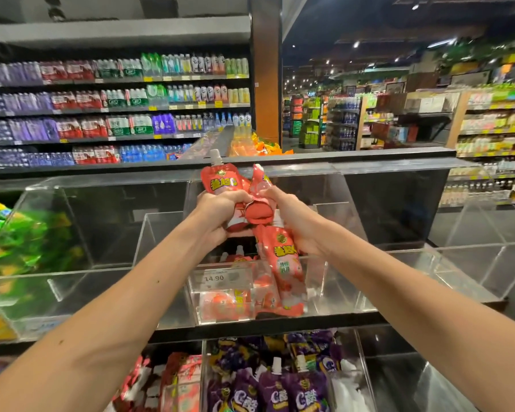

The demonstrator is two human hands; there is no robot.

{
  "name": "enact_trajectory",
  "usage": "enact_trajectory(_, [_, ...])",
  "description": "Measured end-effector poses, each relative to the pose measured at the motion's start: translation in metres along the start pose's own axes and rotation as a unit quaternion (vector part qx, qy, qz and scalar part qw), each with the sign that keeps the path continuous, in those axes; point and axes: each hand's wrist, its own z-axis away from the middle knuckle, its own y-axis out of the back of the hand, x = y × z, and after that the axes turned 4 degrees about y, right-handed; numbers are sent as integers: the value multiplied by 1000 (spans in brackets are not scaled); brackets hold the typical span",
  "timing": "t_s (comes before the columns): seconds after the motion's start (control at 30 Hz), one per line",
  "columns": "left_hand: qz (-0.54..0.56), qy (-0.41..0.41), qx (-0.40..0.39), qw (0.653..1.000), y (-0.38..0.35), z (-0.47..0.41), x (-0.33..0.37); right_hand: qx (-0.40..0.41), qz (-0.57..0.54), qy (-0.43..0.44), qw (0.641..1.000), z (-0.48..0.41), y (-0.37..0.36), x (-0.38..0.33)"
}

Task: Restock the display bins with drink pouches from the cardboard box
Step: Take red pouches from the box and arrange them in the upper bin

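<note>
Left grip (pixel 220 215) and right grip (pixel 295 224) are both squeezing one bunch of red drink pouches (pixel 286 263), dangling it over the clear bin (pixel 333 292) at the shelf's (pixel 399 318) front edge. I'm guessing it's so they all drop in together.

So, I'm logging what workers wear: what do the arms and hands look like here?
Both arms are bare to the frame edge; no sleeves show. The left hand and right hand wear no gloves, and no watch, bracelet or ring is visible. The left forearm has a couple of small dark marks.
</note>
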Motion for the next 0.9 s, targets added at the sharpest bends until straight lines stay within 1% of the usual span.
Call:
enact_trajectory(0.1, [-21, 2, -7, 1000, -3, -1, -3, -21, 1, 0, 1000, 19, -8, -9])
enact_trajectory(0.2, [-23, 42, 4, 999, -5, -6, -8, 13, -9, 22, 1000, 17, -14, -3])
enact_trajectory(0.3, [8, 72, -6, 997, -7, -12, -14, 55, -10, 38, 998, 15, -21, 0])
enact_trajectory(0.43, [35, 107, -16, 994, -10, -8, -17, 75, 11, 45, 996, 15, -21, 3])
enact_trajectory(0.6, [49, 125, 0, 991, -17, 0, -14, 168, 7, 64, 984, 19, -20, 8])
enact_trajectory(0.67, [65, 121, 1, 991, -22, 0, -15, 198, 9, 63, 978, 23, -21, 7])
enact_trajectory(0.7, [66, 118, 11, 991, -25, 3, -15, 208, 9, 58, 976, 25, -21, 6])
enact_trajectory(0.8, [73, 85, 81, 990, -35, 14, -16, 240, 6, 54, 969, 30, -22, 3])
enact_trajectory(0.9, [85, 70, 107, 988, -40, 17, -26, 257, 27, 44, 965, 34, -18, 2])
